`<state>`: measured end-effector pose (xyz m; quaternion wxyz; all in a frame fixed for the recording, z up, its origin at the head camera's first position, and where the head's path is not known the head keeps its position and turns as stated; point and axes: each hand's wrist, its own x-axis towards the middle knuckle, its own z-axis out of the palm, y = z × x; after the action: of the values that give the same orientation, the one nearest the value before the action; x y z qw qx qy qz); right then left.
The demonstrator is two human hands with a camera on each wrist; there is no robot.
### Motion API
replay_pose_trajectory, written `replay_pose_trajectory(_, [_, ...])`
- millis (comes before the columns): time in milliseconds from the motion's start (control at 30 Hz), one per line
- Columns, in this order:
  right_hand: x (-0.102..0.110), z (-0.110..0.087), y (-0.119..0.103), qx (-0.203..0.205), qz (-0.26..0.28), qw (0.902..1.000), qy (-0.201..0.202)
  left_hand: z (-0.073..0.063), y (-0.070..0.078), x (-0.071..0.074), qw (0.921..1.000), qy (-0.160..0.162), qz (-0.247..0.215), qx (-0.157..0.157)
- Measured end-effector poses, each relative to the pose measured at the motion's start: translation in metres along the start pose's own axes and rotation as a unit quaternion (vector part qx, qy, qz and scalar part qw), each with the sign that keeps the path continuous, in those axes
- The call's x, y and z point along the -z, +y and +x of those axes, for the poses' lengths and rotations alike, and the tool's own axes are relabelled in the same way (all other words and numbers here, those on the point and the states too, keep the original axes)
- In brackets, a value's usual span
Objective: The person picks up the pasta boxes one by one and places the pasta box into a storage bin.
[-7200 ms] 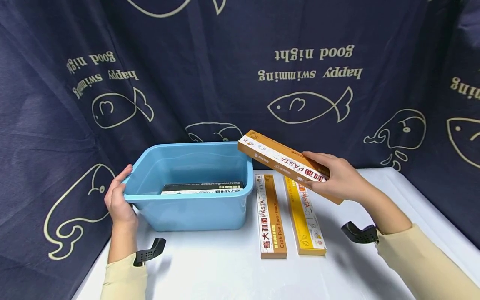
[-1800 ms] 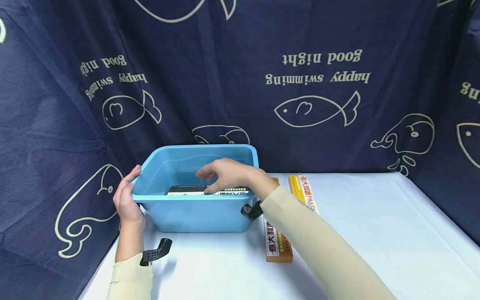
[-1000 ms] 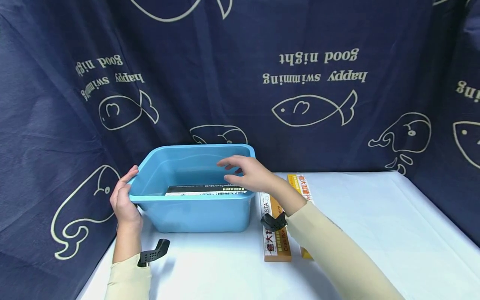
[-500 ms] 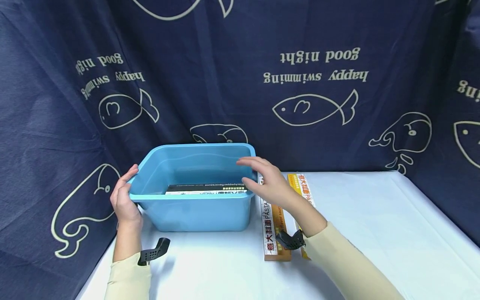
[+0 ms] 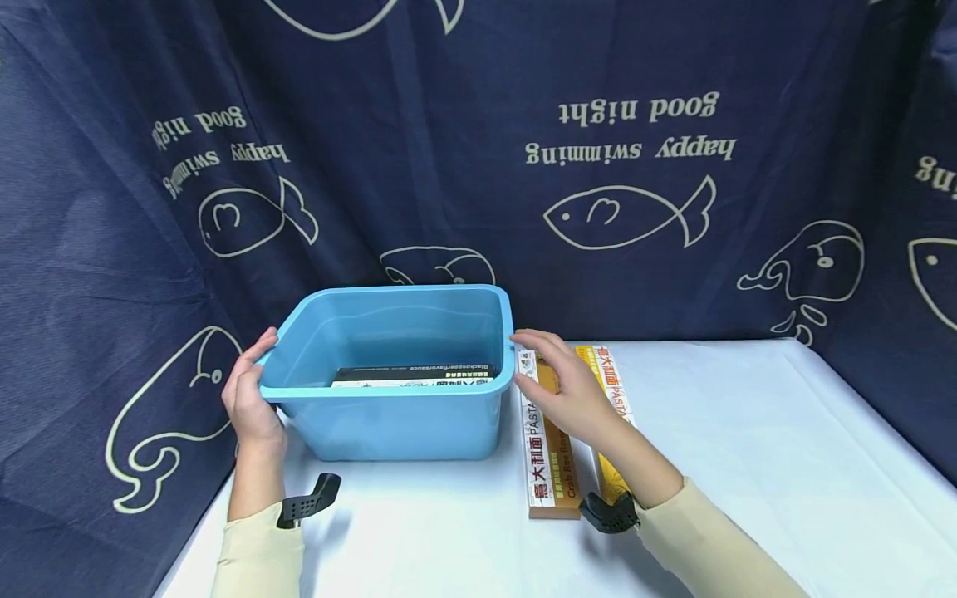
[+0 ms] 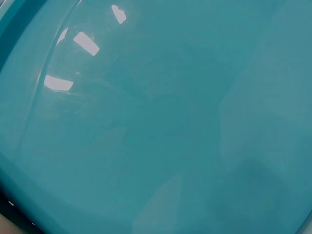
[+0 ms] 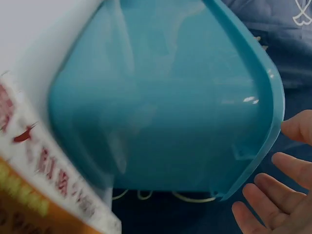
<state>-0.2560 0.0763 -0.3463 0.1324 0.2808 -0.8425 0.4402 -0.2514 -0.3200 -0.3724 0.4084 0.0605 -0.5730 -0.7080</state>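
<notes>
A light blue plastic bin [image 5: 389,428] stands on the left part of the table. My left hand [image 5: 252,403] grips its left rim. At the right rim, my right hand [image 5: 566,386] has its fingers extended and holds nothing; in the right wrist view its thumb tip meets the rim or nearly so. Inside the bin, a black and white pasta box [image 5: 414,374] shows behind the front wall; the bin's floor is hidden. Right of the bin lie a brown and white pasta box [image 5: 557,473] and a yellow and white pasta box [image 5: 598,370], both partly covered by my right hand and arm.
A white cloth [image 5: 748,432] covers the table. Close behind the bin hangs a dark blue curtain [image 5: 478,199] with fish and whale prints. The left wrist view is filled by the blue bin wall [image 6: 170,122].
Earlier my right hand held a brown pasta box over the table; that box is now out of sight. The hand since left the bin's inside, moving right to the right rim. My left hand stayed.
</notes>
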Motion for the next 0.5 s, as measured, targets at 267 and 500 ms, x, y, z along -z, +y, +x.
replay_pose_trajectory(267, [0.008,-0.023,0.021,-0.021,-0.037,0.999,0.013,0.002,0.001,-0.002,0.9999,0.001,-0.012,-0.009])
replay_pose_trajectory(500, [0.011,-0.042,0.04,-0.054,-0.067,0.9959,0.027,0.001,0.001,-0.001,1.0,0.002,-0.009,-0.001])
